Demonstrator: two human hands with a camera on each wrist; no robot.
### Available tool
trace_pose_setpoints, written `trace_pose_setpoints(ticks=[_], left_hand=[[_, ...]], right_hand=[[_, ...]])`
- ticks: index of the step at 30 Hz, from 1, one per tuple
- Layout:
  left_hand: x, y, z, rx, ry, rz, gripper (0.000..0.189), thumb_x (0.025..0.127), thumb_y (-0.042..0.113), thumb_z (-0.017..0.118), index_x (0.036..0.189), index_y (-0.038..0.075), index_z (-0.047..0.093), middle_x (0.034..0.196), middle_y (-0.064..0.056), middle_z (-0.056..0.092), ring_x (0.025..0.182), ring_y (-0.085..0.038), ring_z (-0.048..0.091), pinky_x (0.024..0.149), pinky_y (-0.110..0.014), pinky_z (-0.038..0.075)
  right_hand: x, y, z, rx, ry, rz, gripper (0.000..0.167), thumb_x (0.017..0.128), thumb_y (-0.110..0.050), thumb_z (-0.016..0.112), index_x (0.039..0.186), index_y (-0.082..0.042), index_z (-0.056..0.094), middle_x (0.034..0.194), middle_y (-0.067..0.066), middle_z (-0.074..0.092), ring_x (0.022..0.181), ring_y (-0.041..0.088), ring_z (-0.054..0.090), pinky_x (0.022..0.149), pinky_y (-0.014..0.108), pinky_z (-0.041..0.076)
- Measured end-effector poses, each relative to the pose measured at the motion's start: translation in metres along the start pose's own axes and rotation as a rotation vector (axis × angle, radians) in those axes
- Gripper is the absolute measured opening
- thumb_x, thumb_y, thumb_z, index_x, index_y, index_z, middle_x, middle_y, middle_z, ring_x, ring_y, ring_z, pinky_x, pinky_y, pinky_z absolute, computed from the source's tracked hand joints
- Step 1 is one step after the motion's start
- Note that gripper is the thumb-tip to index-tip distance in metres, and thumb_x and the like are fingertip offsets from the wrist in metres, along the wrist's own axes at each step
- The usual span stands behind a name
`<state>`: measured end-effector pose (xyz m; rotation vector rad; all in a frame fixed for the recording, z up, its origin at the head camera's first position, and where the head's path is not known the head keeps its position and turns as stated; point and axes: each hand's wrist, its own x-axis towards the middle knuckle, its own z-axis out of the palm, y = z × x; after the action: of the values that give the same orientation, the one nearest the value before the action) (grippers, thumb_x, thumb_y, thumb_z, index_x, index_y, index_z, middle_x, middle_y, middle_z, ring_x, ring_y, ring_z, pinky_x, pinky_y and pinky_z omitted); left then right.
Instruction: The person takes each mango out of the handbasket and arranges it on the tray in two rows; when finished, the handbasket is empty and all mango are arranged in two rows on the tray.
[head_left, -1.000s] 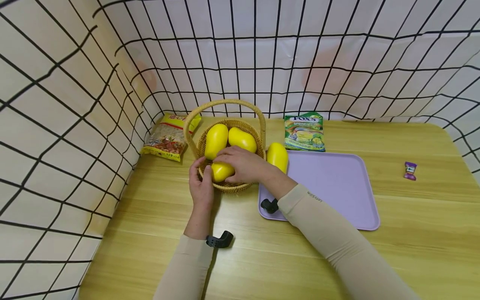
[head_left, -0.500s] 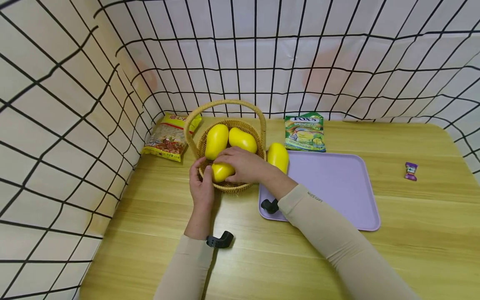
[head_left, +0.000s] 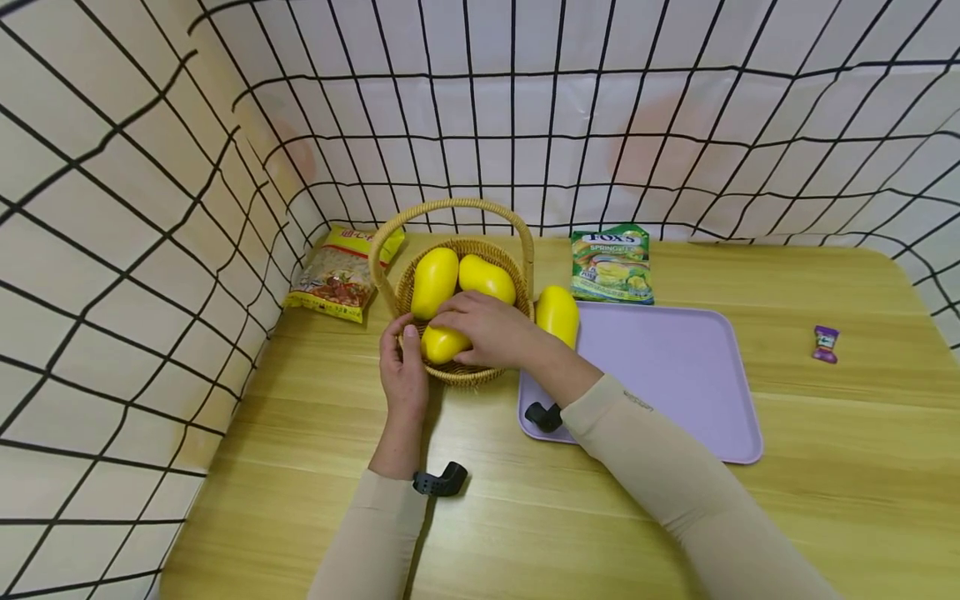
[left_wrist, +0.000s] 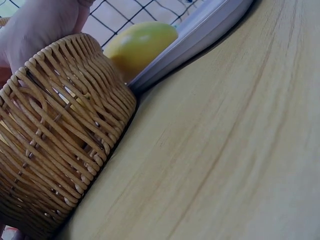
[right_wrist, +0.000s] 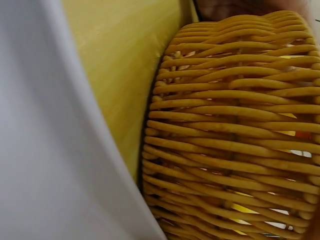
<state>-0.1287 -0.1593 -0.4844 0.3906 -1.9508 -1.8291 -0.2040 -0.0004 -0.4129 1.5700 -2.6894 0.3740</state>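
One yellow mango [head_left: 442, 345], inside basket [head_left: 463, 378], clamped within right grip [head_left: 491, 329]. Left grip [head_left: 405, 375]: thumb and fingers apart, against basket. Step, judged: settling or lifting mango; either calls for steadying basket next. Beyond right grip: green packet [head_left: 612, 271], marked "FOX'S SPRING". Beyond left grip: yellow bag [head_left: 333, 273], lettering unclear.

Front yellow fruit [head_left: 442, 343] is part. hidden by R hand [head_left: 495, 331]; basket [left_wrist: 100, 82] is cut off, L wrist view; purple wrapper [head_left: 826, 343] print can't be read, too sm.
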Motion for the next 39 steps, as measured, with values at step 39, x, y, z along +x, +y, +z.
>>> trace_pose_setpoints(ticks=[39], left_hand=[[-0.001,0.002,0.001,-0.022,0.002,-0.031,0.035,0.103,0.021,0.054,0.135,0.006,0.058,0.149,-0.008,0.049,0.147,-0.02,0.037,0.119,-0.042,0.031]], right_hand=[[-0.141,-0.001,-0.057,0.607,0.345,0.621,0.073,0.085,-0.036,0.083,0.148,-0.024,0.05,0.146,0.006,0.055,0.106,0.028,0.054,0.087,0.044,0.044]])
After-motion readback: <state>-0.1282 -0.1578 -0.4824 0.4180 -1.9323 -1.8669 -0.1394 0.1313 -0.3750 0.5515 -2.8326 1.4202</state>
